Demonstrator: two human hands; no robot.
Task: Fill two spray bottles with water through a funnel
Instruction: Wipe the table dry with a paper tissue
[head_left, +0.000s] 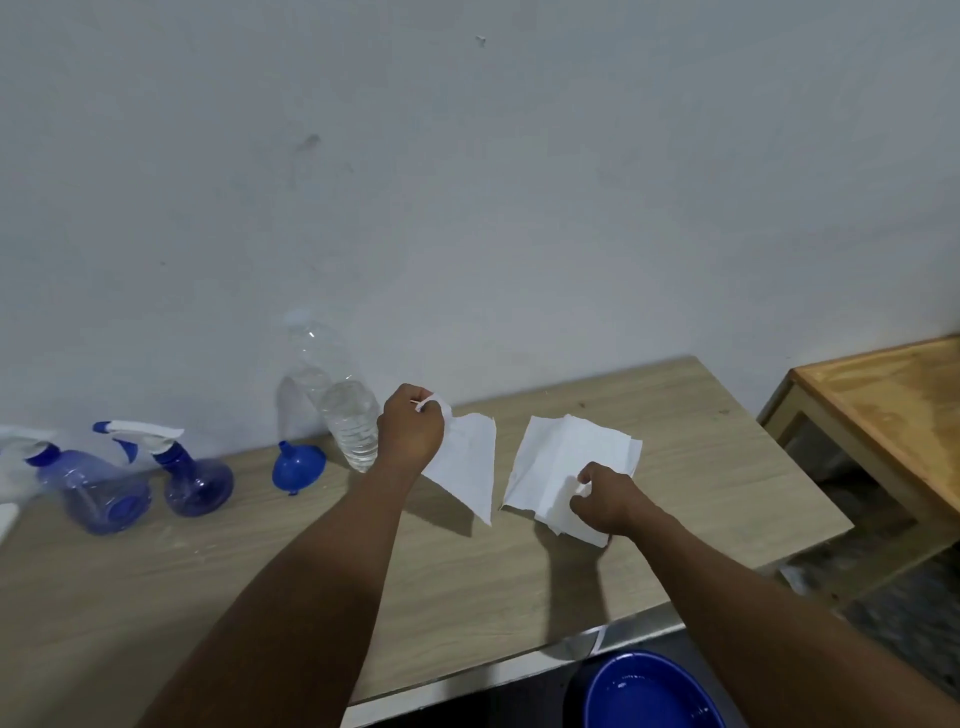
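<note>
Two blue spray bottles with white trigger heads stand at the table's left: one (101, 488) near the left edge, the other (195, 480) just right of it. A blue funnel (297, 470) lies on the table beside them. A clear water bottle (345, 410) stands by the wall, partly filled. My left hand (411, 428) is right next to that bottle, lifting a single white paper tissue (470, 467) by its corner. My right hand (605, 496) presses and pinches a stack of white tissues (566, 457) on the table.
The wooden table (519, 582) stands against a white wall. A second orange-brown table (883, 405) is at the right, across a gap. A blue basin (649, 693) with some water sits below the table's front edge.
</note>
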